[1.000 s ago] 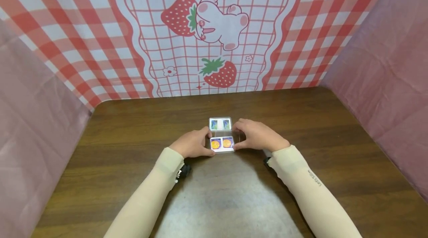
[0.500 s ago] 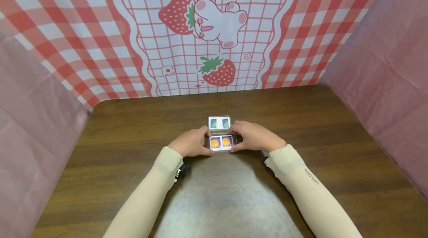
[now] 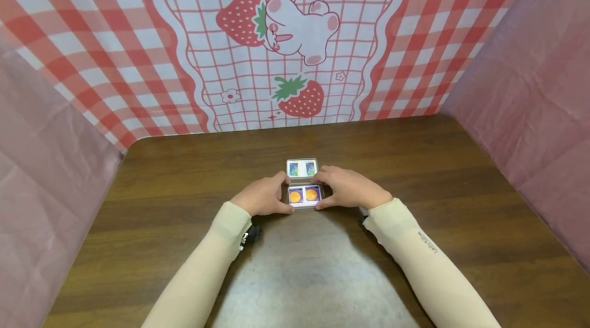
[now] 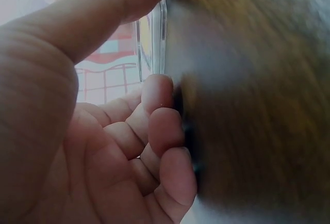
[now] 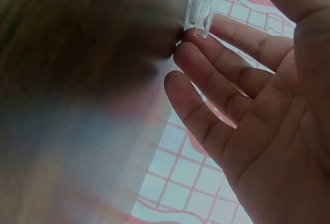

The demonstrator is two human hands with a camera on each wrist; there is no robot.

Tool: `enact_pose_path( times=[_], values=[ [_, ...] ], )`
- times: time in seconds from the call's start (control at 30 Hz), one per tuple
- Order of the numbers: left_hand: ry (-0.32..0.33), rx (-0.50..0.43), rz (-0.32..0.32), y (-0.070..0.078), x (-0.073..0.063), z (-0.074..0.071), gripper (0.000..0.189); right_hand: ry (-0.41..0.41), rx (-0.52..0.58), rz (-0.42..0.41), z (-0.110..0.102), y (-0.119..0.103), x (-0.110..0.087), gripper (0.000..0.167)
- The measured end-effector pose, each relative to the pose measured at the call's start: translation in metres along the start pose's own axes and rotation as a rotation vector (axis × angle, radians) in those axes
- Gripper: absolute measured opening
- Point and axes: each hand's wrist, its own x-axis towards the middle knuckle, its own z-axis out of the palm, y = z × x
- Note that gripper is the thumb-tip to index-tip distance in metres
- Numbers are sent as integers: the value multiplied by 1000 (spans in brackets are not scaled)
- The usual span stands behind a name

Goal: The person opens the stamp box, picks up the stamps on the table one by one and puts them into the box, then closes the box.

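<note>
Two small flat clear plastic cases lie one behind the other at the middle of the table in the head view. The front case (image 3: 304,196) shows two orange round pictures on purple; the rear case (image 3: 301,168) shows two blue-green ones. My left hand (image 3: 262,196) holds the front case at its left end, thumb at the near corner and index finger at the far one. At the right end my right hand (image 3: 352,188) holds it likewise. Layered clear edges of the case (image 4: 154,43) appear beside the left thumb, and the case's clear edge (image 5: 198,7) meets the right fingertips.
The brown wooden table (image 3: 184,164) carries both cases. Behind it hangs a red-and-white checked cloth (image 3: 295,36) with strawberry prints. Pink cloths (image 3: 507,87) close off both sides. A dark wrist device (image 3: 251,236) sits under the left cuff.
My right hand has shifted slightly left, and a clear cover that stuck out to the right now lines up with the front case. The left hand has stayed nearly still.
</note>
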Motion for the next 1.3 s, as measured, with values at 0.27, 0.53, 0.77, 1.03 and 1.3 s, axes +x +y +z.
enact_pose_path(
  times=[0.27, 0.53, 0.77, 1.03, 1.3],
  values=[
    [-7, 13, 38, -1, -2, -2, 65, 0, -1, -13, -1, -4, -2, 57],
    [-9, 10, 49, -2, -3, -3, 60, -9, 10, -3, -2, -7, -2, 62],
    [2, 9, 49, -3, -4, -5, 59, -31, 16, -1, -5, -6, -3, 65],
    [11, 16, 61, -4, -6, -5, 57, -78, 79, 54, -11, 0, -6, 71],
    [16, 22, 46, -6, -9, -4, 61, -106, 101, 73, -12, 0, -6, 72]
  ],
)
